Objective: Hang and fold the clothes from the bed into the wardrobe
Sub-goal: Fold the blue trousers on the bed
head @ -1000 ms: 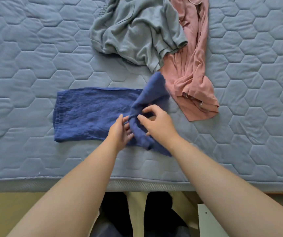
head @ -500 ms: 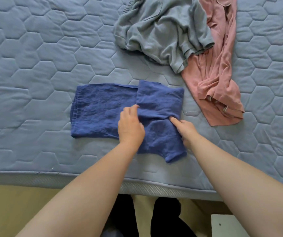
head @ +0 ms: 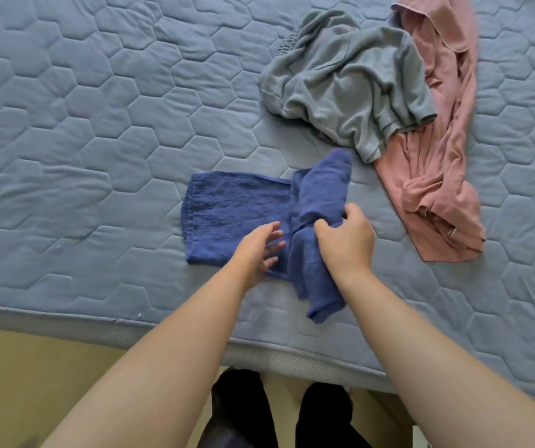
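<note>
- Where the right hand (head: 347, 244) closes over the blue cloth (head: 237, 215), we cannot see how the fabric is bunched under the palm, and most fingertips are buried in the folds.
- We see the pink garment (head: 437, 176) cut off by the top of the frame. The grey shirt (head: 347, 82) lies over its left side and hides that part.
- Small metal fittings show at the pink garment's near end; we cannot tell what they are.
- Below the near edge of the bed (head: 98, 124), dark trouser legs (head: 243, 412) are partly covered by the forearms.
- We find the blue cloth close to the bed's near edge. Its left half is flat, and its right end is gathered in a ridge. The far tip is near the grey shirt, and the lower tip stops short of the edge.
- We note wide bare quilt left of the cloth and a narrower strip between it and the pink garment.
- We see the left hand (head: 256, 250) palm down, fingers straight and spread, on or just over the flat part beside the ridge; we cannot tell which.
- The right hand grips the ridge at its middle, thumb and fingers curled round the fabric.
</note>
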Demonstrator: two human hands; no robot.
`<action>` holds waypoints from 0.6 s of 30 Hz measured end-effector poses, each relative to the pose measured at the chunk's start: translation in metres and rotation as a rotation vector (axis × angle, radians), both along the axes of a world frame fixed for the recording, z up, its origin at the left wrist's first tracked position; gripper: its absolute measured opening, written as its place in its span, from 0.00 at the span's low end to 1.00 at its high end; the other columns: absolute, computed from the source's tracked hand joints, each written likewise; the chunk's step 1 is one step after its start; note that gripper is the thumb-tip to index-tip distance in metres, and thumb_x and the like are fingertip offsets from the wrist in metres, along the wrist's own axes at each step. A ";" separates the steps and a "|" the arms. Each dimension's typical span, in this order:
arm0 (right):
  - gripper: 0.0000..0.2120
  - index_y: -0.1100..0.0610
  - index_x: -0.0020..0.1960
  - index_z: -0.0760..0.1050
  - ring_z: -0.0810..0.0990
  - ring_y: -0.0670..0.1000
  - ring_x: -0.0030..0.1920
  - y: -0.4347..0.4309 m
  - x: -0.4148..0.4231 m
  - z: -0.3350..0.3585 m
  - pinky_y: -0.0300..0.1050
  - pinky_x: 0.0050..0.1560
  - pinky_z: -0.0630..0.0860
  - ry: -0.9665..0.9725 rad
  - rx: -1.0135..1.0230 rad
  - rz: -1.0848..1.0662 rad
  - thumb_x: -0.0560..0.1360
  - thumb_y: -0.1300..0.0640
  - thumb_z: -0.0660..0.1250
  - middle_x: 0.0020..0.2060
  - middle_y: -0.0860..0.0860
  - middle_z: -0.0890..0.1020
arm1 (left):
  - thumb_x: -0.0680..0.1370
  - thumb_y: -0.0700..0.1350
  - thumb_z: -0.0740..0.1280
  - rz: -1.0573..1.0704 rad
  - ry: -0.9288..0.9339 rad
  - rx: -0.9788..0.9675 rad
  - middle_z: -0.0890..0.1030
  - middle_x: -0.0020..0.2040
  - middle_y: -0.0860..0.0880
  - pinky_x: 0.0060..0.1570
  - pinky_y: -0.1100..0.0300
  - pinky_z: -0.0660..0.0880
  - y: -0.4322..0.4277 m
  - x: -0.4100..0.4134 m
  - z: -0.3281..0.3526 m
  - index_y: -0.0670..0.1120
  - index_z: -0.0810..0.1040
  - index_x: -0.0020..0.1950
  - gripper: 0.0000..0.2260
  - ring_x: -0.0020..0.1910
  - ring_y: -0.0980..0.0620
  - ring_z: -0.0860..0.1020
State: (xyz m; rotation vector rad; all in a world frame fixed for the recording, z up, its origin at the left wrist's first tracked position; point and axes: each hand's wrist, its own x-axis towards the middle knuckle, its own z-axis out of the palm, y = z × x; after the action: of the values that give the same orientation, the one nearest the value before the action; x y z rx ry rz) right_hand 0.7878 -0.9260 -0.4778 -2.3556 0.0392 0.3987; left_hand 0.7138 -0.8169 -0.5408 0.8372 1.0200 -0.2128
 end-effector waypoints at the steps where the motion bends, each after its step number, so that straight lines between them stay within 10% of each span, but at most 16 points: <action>1: 0.07 0.57 0.44 0.72 0.76 0.56 0.42 0.019 -0.010 0.005 0.45 0.43 0.70 0.015 0.071 0.070 0.69 0.58 0.69 0.40 0.54 0.81 | 0.83 0.51 0.53 0.084 -0.024 -0.064 0.78 0.53 0.49 0.51 0.57 0.69 0.018 -0.009 0.001 0.49 0.72 0.63 0.14 0.47 0.53 0.76; 7: 0.15 0.52 0.60 0.72 0.76 0.41 0.40 0.088 -0.054 -0.009 0.37 0.47 0.71 0.380 0.295 0.398 0.75 0.51 0.68 0.39 0.41 0.77 | 0.81 0.57 0.56 0.346 0.025 -0.007 0.79 0.59 0.38 0.63 0.52 0.72 0.110 -0.061 -0.014 0.39 0.76 0.61 0.23 0.59 0.42 0.77; 12: 0.17 0.61 0.62 0.72 0.76 0.54 0.56 0.071 -0.043 -0.055 0.43 0.58 0.69 0.281 0.102 0.205 0.74 0.57 0.68 0.58 0.57 0.77 | 0.76 0.48 0.70 -0.084 0.294 0.684 0.71 0.68 0.44 0.59 0.61 0.66 0.131 -0.083 -0.039 0.41 0.63 0.73 0.30 0.65 0.46 0.71; 18: 0.22 0.65 0.62 0.74 0.80 0.55 0.55 0.070 -0.030 -0.092 0.47 0.57 0.76 0.563 0.137 -0.032 0.73 0.54 0.72 0.57 0.58 0.81 | 0.69 0.59 0.73 -0.133 0.291 0.338 0.80 0.51 0.50 0.45 0.59 0.72 0.139 -0.073 -0.047 0.47 0.76 0.56 0.22 0.47 0.53 0.79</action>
State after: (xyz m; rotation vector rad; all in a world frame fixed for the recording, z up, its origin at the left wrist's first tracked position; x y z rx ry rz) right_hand 0.7576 -0.8560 -0.5701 -2.0387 0.3028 1.0021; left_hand 0.6408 -0.6783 -0.5876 1.2072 1.2953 -0.2860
